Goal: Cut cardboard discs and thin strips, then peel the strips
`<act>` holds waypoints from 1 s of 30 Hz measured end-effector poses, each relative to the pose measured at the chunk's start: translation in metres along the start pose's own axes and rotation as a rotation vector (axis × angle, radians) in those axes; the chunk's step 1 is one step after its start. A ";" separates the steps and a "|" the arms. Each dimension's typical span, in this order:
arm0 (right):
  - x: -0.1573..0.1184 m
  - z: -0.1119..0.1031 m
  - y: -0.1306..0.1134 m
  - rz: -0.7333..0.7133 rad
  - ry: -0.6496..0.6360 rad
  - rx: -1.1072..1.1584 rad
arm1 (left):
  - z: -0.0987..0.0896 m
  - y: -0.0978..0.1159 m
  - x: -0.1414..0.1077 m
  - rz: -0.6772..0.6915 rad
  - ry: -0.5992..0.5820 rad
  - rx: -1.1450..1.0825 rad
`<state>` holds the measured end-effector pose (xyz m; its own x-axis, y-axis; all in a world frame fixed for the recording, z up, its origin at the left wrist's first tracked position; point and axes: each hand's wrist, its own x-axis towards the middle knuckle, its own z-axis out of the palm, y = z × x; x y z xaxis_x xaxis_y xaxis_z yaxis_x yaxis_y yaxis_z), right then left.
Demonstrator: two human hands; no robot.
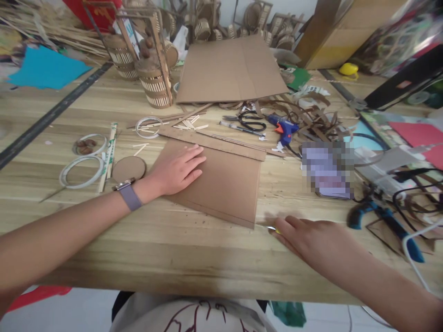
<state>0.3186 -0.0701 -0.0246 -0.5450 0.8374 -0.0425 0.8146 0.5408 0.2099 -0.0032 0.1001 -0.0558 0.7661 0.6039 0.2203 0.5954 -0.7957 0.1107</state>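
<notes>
A brown cardboard sheet (pixel 228 184) lies on the wooden table, with a narrow cardboard strip (pixel 221 144) along its far edge. My left hand (pixel 178 169) rests flat on the sheet's left part, fingers spread and pointing right; a watch is on that wrist. Just right of the sheet's near right corner, my right hand (pixel 301 235) is closed around a small yellow cutter (pixel 276 230). Its blade points left, toward that corner, and most of its handle is hidden in my fingers. A thin line runs along the sheet's near edge.
Tape rings (pixel 82 171) and a cardboard disc (pixel 129 169) lie left. Behind the sheet are scissors (pixel 251 121), a pen and a blue glue gun (pixel 285 131). A phone (pixel 325 170) and blue-handled pliers (pixel 391 226) are right. Small baskets (pixel 154 85) and a large cardboard (pixel 231 69) stand further back.
</notes>
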 end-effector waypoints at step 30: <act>0.049 -0.025 -0.007 0.065 -0.255 0.030 | -0.036 0.037 -0.043 -0.198 0.073 0.019</act>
<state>0.2816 -0.0347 -0.0040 -0.4266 0.8614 -0.2757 0.8537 0.4842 0.1917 -0.0226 0.0431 -0.0259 0.6147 0.7425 0.2660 0.7374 -0.6607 0.1402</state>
